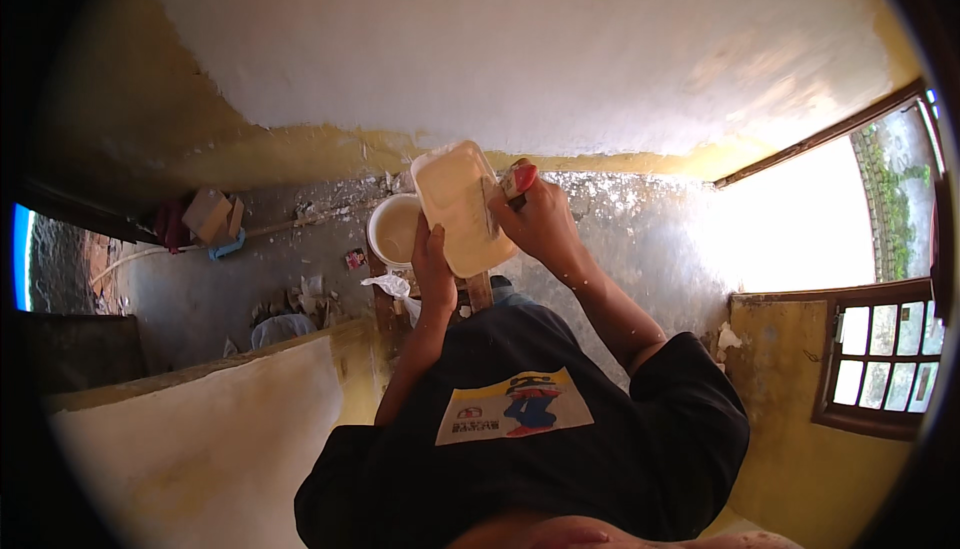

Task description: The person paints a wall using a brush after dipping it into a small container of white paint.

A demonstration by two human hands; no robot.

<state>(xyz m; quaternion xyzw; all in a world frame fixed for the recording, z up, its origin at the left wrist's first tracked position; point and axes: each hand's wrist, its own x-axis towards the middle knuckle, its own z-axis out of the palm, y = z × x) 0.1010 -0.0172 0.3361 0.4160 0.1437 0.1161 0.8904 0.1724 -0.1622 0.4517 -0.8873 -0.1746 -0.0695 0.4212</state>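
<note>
The flat plaster board (458, 207), a pale rectangular slab with rounded corners and a smooth cream coat of wet paste, is held up in front of the chest, tilted with its face toward the person so the paste can be worked without sliding off. The left hand (432, 261) supports it from below, fingers wrapped under its lower edge and mostly hidden behind it. The right hand (542, 219) closes its fingers around the red handle of a trowel (503, 192), whose thin blade lies against the board's right edge, apparently scraping paste. Just behind the board, a round white bucket (393, 230) stands on the speckled, spattered floor (200, 289). Above, the wall (520, 39) is freshly white and matte over a rough yellow band; a brown-framed window (880, 349) sits at right.
</note>
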